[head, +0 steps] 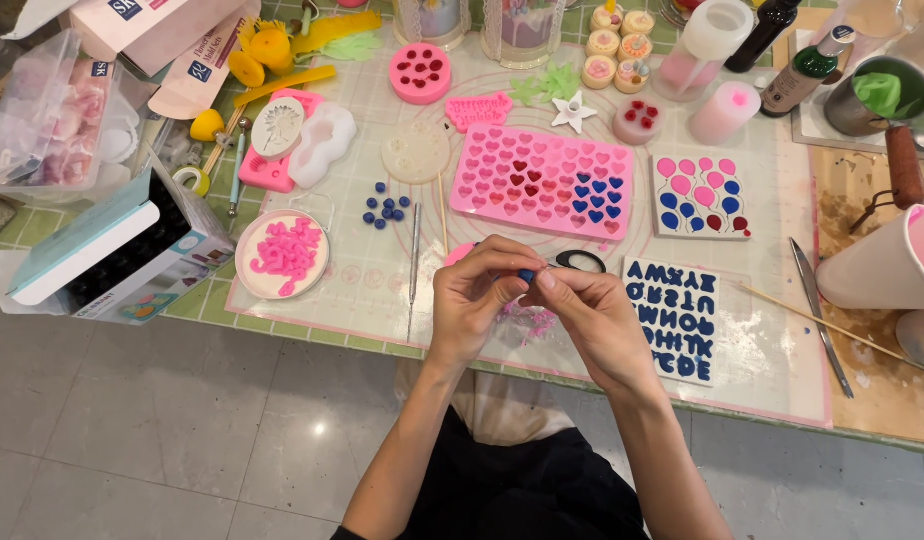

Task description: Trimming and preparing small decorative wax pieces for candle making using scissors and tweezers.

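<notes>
Small blue piece [526, 274] is sitting pinched between the fingertips of left hand [474, 298] and right hand [594, 318], mostly hidden, only a dark blue sliver showing; exact shape cannot be told. It is hovering above the near edge of the table, just near of the pink heart mould, left of the blue letter mould, with pink crumbs lying beneath.

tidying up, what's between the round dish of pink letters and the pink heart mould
In the head view, a cluster of small blue balls and a thin metal pick lie between them.
</notes>
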